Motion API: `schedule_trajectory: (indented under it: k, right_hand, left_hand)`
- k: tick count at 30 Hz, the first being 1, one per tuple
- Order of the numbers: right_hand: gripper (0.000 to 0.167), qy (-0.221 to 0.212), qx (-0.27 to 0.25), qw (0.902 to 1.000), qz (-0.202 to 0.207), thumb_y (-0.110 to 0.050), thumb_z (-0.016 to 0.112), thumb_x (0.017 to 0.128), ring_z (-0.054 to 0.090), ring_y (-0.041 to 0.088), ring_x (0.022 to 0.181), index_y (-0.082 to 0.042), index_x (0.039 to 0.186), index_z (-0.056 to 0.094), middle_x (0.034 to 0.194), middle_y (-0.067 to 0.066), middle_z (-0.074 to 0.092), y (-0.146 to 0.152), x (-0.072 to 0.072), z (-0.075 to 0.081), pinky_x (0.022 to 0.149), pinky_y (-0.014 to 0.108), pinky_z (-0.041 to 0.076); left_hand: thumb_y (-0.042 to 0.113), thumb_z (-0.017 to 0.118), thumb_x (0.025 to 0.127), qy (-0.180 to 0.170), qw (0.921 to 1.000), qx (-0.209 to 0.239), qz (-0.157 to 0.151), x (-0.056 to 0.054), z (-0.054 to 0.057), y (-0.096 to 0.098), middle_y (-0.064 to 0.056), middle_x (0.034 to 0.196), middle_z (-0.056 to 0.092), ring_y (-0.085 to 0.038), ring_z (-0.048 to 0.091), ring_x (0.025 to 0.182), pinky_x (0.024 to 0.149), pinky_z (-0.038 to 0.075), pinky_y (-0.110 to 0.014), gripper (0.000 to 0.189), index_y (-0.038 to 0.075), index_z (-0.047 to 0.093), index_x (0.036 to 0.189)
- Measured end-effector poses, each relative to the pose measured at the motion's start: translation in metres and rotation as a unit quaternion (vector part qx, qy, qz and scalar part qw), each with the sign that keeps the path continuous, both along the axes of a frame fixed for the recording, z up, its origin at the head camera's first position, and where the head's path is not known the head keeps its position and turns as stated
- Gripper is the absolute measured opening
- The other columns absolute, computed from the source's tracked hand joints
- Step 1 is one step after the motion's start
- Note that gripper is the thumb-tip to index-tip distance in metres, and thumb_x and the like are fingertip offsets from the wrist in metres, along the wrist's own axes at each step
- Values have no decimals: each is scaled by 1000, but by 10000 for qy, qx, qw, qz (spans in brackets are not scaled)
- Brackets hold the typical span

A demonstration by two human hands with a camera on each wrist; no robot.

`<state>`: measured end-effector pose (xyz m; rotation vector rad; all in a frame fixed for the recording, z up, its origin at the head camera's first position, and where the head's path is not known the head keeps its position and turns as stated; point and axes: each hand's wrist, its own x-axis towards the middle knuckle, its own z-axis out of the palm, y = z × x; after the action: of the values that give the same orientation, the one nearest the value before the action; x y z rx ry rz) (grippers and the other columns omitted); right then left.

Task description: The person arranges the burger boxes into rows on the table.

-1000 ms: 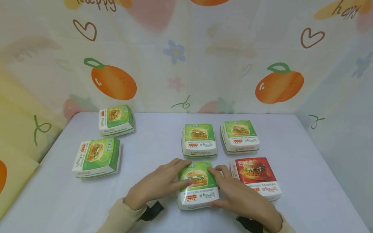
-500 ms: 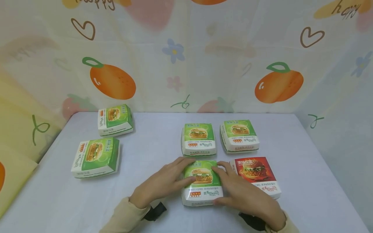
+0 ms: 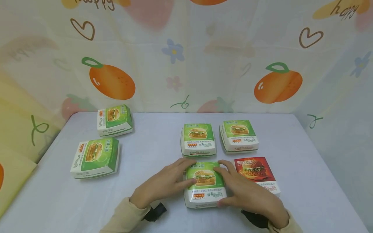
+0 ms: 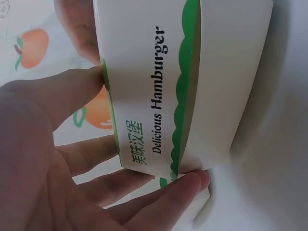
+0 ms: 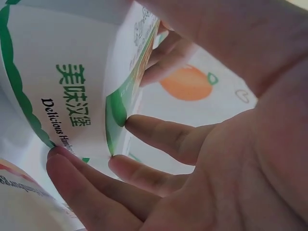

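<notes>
While it is held from both sides, the near green box [image 3: 208, 179] is located on the near part of the counter [image 3: 145, 145], lid upward; whether its base is fully rested cannot be told. Its left side is held by the left grip [image 3: 163, 184], thumb on the lid, fingers bent about the far corner. Its right side is spanned by the right grip [image 3: 249, 194], fingertips at the far corner, thumb at the near one. Thin card is judged: light, stiff at the corners, easily dented, somewhat slippery on top. As a slit is noted between lid and base, hold is best taken low on opposite walls. Movement rightward is limited by the red box [image 3: 253, 170], partly screened by the right grip; rearward, by the middle green box [image 3: 198, 139]. Wider room is found leftward, before the front left green box [image 3: 94, 158]. The far edge is bordered by patterned cloth [image 3: 204, 68].
</notes>
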<state>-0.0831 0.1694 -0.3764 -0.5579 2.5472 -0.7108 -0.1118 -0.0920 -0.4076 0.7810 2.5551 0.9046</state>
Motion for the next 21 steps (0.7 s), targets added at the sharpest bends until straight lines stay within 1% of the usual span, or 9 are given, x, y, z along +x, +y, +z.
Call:
schedule_trajectory:
  k: [4,10,16,21]
  right_hand:
    - [93,-155,-112,9998,-57,-41,85,75,44,32,135,-12,150,37,158,15,29,1,-3,0,108,57,44]
    - [97,-306,-371,9988,-62,-42,86,74,43,32,136,-12,152,35,158,13,29,6,-6,1,108,57,43]
    - [97,-258,-532,9982,27,-41,86,75,40,32,137,-11,151,35,158,12,29,8,-7,2,108,57,44]
    - [95,-160,-513,9984,147,-41,85,76,40,33,138,-10,151,36,158,13,29,9,-7,1,107,57,44]
  left_hand:
    - [48,58,97,-51,10000,-23,-23,-2,0,-2,-6,151,46,-20,49,136,110,45,-47,64,15,42,149]
    - [51,57,97,-72,10000,-46,-41,-3,0,-4,-6,150,47,-21,49,136,110,45,-47,65,15,42,150]
    - [48,56,98,15,9999,115,110,-5,1,-6,-5,148,49,-22,49,136,111,44,-46,60,17,44,148]
    - [48,52,101,29,9997,202,142,-8,-4,-5,-4,151,48,-21,44,142,116,39,-44,59,16,44,149]
